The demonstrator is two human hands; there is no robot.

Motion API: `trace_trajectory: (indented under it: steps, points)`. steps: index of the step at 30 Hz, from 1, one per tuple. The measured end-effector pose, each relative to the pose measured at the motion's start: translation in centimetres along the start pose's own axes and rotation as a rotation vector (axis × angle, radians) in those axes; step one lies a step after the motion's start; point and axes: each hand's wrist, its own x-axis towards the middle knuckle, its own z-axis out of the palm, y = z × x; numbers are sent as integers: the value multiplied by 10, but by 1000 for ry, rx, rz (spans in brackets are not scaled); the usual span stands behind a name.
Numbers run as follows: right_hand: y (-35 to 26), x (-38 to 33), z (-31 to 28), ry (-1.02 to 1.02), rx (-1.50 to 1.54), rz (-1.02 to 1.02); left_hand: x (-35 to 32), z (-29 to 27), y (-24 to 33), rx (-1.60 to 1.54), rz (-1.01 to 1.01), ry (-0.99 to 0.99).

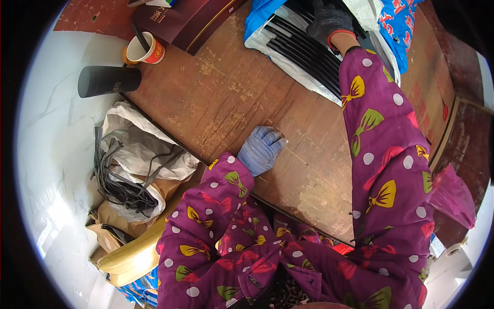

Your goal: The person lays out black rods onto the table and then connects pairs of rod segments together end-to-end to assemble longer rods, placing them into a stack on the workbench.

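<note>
Blue-gloved left hand point(261, 151) curls narrow on the table point(216, 92); right hand point(331, 24) over black strips point(303, 51), grip unclear.

Bright—glare at left, edges bent

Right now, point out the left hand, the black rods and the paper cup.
Left hand point(260, 149): head view, on its gloved back.
Black rods point(305, 54): head view, about midway along their exposed lengths.
Paper cup point(155, 53): head view, on the red part of its outer wall.
</note>
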Motion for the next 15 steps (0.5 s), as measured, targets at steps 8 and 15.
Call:
trace_trajectory:
  steps: [8, 15]
  points:
    - [23, -23, -6, -52, -7, 21, -2, 3, -1, -11, 3, 33]
    - [11, -24, 5, -56, 6, 2, 0, 0, -3, 14, 12, 30]
